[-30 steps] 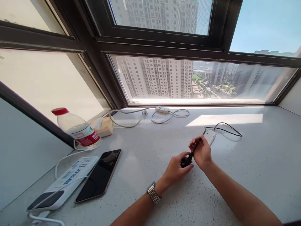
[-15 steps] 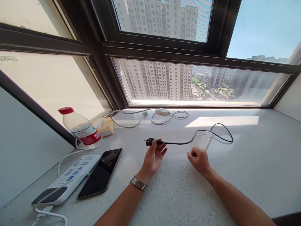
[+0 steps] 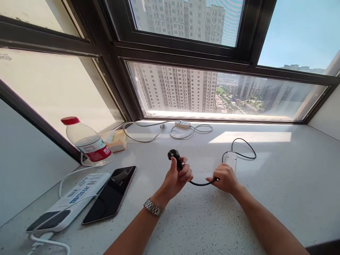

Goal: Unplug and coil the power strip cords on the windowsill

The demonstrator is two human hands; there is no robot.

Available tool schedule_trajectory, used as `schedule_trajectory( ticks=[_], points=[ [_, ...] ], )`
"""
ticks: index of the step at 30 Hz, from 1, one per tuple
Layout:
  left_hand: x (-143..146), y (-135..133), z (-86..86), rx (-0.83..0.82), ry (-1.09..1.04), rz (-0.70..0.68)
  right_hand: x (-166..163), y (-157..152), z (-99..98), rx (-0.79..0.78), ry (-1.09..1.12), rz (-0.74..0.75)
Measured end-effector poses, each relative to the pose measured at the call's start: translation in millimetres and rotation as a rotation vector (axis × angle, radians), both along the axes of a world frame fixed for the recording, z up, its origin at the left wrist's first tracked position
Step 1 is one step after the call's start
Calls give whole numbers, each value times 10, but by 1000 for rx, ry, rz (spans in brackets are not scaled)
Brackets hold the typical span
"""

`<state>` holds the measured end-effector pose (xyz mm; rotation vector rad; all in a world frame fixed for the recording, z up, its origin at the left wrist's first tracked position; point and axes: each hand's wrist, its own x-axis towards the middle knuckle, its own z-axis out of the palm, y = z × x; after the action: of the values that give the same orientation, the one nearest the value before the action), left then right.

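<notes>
- Since 0.5 s ago: black plug [image 3: 175, 156] has swung from nearly level to a slant, & black cord [image 3: 201, 184] btwn the hands now sags low into R hand [image 3: 225, 177] instead of arching up to the far end of the white box [image 3: 231, 160].
- Plug's long axis: runs lower R to upper L, tail end in L hand [image 3: 177, 179], head up & away; prongs point L.
- Plug's spot: over the pale sill [image 3: 196, 219], btwn phone [image 3: 111, 194] & white box, well apart from both.
- L hand: clamped on plug's tail end, thumb up along near side, other fingers curled together round it; metal watch [image 3: 153, 207] on wrist.
- R hand: fingers curled together, clamped on cord at near end of white box; can't tell if they grip box too.
- White box: lies on sill, long axis pointing toward window [image 3: 175, 88]; cord loops by its far end.
- L side: phone next to white power bank [image 3: 71, 202], bottle w/ red cap [image 3: 91, 145] tilted in view.
- Back edge: small socket block [image 3: 182, 124] w/ grey cable [image 3: 145, 142].
</notes>
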<state>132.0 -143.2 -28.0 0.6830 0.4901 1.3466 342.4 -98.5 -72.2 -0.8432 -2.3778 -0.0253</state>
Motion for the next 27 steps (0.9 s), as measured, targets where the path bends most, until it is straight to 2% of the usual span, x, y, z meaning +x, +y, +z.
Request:
schedule_trajectory(
  ticks=[4,7,11,13,15,17,19,20,21,22,23,25,27],
  points=[
    [-130,88,30,-24,115,111,-1,6,111,-194,-108,-67],
    [-180,124,33,-31,182,194,-56,-28,195,-281,-142,-77],
    [-303,148,45,-19,207,326,-47,-24,136,-247,-180,-59],
    [-416,163,48,4,205,434,103,44,45,-203,-198,-131],
    [-534,183,40,23,196,537,386,157,-34,-195,-197,-320],
    [-610,203,21,12,179,588,744,283,-67,-210,-139,-622],
    [-608,217,-7,-32,161,561,1037,377,-47,-170,-17,-972],
    [-574,218,-24,-58,155,522,1110,398,-23,-151,43,-1079],
    [-518,214,-43,-85,149,467,1117,396,5,-126,100,-1114],
    [-444,204,-64,-112,145,402,1053,369,32,-101,148,-1070],
    [-358,188,-87,-134,141,332,924,317,55,-81,179,-948],
    [-173,141,-132,-168,143,187,532,150,81,-47,200,-556],
    [-17,86,-166,-182,158,55,106,-51,84,-94,96,-91]
  ],
)
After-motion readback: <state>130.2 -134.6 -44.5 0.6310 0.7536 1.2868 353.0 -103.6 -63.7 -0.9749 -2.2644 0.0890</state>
